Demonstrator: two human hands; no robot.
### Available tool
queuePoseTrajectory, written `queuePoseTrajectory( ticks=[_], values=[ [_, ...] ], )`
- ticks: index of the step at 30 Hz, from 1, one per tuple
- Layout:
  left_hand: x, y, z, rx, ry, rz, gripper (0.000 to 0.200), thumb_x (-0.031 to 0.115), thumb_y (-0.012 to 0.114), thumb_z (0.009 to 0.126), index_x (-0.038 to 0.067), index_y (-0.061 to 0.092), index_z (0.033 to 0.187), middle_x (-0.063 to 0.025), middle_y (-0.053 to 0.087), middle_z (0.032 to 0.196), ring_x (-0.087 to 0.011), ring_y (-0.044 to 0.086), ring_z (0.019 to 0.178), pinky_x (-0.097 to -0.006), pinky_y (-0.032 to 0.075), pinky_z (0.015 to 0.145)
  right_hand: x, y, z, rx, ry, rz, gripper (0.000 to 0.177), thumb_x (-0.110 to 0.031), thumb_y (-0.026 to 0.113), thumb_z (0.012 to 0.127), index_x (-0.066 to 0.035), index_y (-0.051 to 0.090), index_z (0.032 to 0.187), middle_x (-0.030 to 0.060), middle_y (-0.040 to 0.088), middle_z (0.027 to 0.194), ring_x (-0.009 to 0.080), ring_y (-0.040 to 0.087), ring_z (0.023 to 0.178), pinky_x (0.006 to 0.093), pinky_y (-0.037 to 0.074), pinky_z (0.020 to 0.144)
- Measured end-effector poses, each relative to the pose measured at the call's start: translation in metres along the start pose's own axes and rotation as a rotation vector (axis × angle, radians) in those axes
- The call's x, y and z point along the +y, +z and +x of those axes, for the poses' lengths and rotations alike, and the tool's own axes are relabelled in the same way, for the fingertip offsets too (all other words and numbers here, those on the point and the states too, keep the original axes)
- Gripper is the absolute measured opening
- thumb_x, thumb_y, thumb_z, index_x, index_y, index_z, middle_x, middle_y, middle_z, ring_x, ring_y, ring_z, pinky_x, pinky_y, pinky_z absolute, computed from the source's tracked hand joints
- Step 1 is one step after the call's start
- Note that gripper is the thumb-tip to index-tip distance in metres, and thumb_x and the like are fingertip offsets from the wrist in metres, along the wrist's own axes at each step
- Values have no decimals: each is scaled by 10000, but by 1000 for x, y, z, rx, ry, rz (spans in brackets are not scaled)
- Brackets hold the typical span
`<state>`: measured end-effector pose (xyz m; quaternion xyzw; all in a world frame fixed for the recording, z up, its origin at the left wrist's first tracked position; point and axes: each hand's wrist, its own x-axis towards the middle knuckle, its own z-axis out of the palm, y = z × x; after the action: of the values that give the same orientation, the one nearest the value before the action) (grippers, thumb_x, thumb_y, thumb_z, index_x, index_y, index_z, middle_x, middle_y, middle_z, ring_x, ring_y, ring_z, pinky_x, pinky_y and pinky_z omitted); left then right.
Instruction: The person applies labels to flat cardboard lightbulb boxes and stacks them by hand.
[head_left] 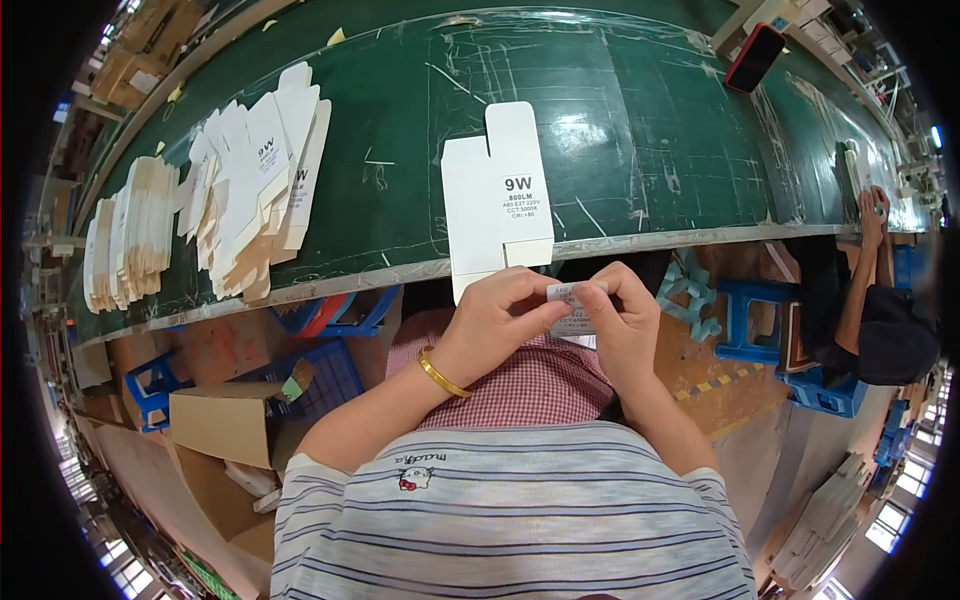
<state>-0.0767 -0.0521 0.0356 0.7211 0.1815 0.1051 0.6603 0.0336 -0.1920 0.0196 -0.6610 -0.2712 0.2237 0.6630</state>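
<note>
My left hand (pixel 498 318) and my right hand (pixel 622 318) meet just below the table edge, both pinching a small white printed label sheet (pixel 572 308) between thumbs and fingers. A gold bangle (pixel 441 375) sits on my left wrist. Directly above my hands a flat unfolded white carton marked 9W (pixel 497 200) lies on the green table (pixel 620 130), its lower end hanging over the edge.
A fanned pile of flat white cartons (pixel 258 180) and a stack on edge (pixel 128 240) lie at the left. A red phone (pixel 754 57) rests far right. A person's arm (pixel 868 260) reaches onto the table at right. Blue stools (pixel 745 315) and a cardboard box (pixel 225 420) stand below.
</note>
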Motion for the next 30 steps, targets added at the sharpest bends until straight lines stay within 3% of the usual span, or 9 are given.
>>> queuePoseTrajectory(
  ticks=[5, 8, 9, 14, 17, 20, 22, 27, 30],
  values=[
    [-6, -4, 4, 56, 83, 75, 193, 171, 727, 861, -19, 692, 854, -63, 595, 699, -133, 546, 607, -281, 431, 555, 6, 2, 5, -31, 43, 32, 113, -103, 661, 919, 2, 636, 886, 5, 589, 821, 66, 528, 764, 231, 434, 681],
    [-10, -8, 5, 150, 103, 68, 202, 176, 725, 863, -22, 685, 841, -68, 586, 685, -136, 534, 599, -283, 428, 557, -10, 8, 8, -56, 235, 152, 127, -100, 640, 928, 10, 635, 992, 20, 630, 887, 70, 572, 849, 237, 468, 754],
    [-10, -11, 5, 160, 90, 73, 203, 175, 725, 864, -22, 684, 836, -69, 584, 681, -137, 529, 596, -285, 425, 555, -8, 8, 7, -107, 196, 148, 178, -91, 629, 929, 15, 623, 1072, 32, 654, 931, 76, 597, 892, 243, 487, 790],
    [-14, -24, 9, 146, 46, 142, 177, 159, 714, 869, -17, 697, 874, -70, 609, 707, -140, 561, 627, -273, 453, 587, 3, 14, 12, -115, 239, -11, 160, -87, 618, 940, 17, 628, 1062, 27, 654, 893, 70, 594, 801, 232, 489, 720],
    [-12, -28, 15, 230, -80, -110, 159, 95, 686, 887, -10, 714, 1004, -42, 648, 838, -91, 596, 753, -228, 480, 669, 7, 23, 20, -80, 260, -26, 166, -88, 617, 942, 19, 628, 1068, 25, 650, 885, 60, 581, 781, 221, 481, 704],
    [-20, -42, 21, 186, 6, 13, 217, 71, 688, 885, -2, 703, 1088, -51, 668, 954, -99, 626, 837, -223, 505, 735, 4, 31, 27, -89, 327, 7, 176, -99, 619, 945, 19, 626, 1074, 21, 644, 872, 50, 564, 763, 212, 471, 686],
    [-21, -44, 24, 174, -43, -72, 230, 52, 687, 881, -2, 698, 1104, -59, 669, 982, -104, 631, 863, -226, 512, 752, 2, 37, 32, -63, 368, 77, 183, -110, 620, 947, 19, 624, 1077, 17, 639, 863, 47, 555, 755, 210, 466, 674],
    [-23, -44, 32, 165, -96, -206, 228, 28, 671, 889, 13, 698, 1114, -61, 658, 982, -119, 643, 902, -240, 530, 799, -1, 37, 40, -46, 298, -161, 164, -150, 638, 947, 7, 624, 904, -3, 612, 768, 31, 523, 695, 207, 442, 616],
    [-24, -47, 35, 164, -82, -162, 235, 29, 672, 887, 20, 698, 1121, -65, 656, 1002, -118, 641, 895, -240, 530, 796, 1, 37, 42, -54, 331, -157, 181, -162, 639, 949, 7, 614, 889, -6, 600, 756, 33, 506, 688, 210, 430, 606]
  ],
)
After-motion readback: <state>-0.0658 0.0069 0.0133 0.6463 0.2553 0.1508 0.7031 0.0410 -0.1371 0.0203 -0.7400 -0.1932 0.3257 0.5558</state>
